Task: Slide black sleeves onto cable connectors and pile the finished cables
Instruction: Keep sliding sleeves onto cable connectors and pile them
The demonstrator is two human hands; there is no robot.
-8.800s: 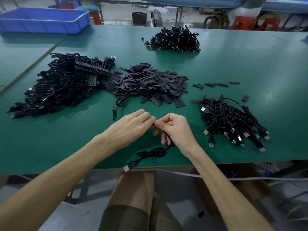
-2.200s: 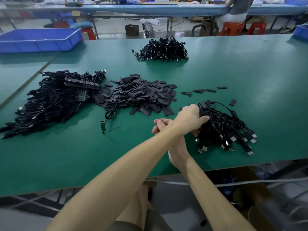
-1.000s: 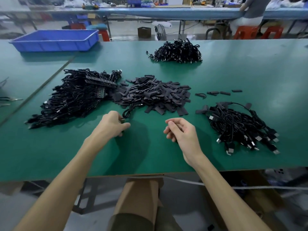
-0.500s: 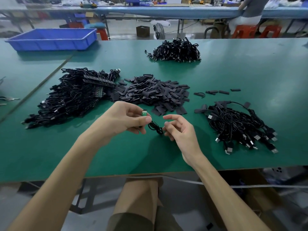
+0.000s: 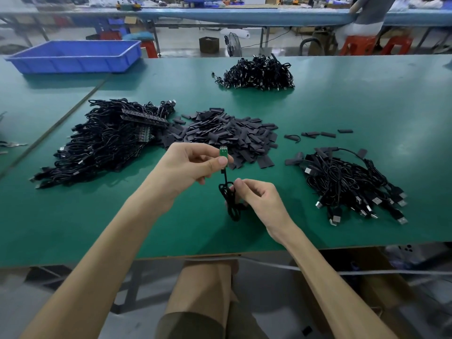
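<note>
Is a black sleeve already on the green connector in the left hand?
No, the green connector pinched by the left hand is bare, contacts showing.

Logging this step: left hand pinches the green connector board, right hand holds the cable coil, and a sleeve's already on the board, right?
No: the head view shows the green connector board bare, unsleeved. Left hand pinches it; right hand holds the cable coil.

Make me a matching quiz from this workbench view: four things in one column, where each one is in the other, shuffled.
Things:
1. blue plastic tray
2. heap of flat black sleeves
3. small green connector board
4. coiled black cable

Places:
A. pinched in the left hand
B. gripped by the right hand
C. far left of the green table
D. middle of the table

Pairs: 1-C, 2-D, 3-A, 4-B.
</note>
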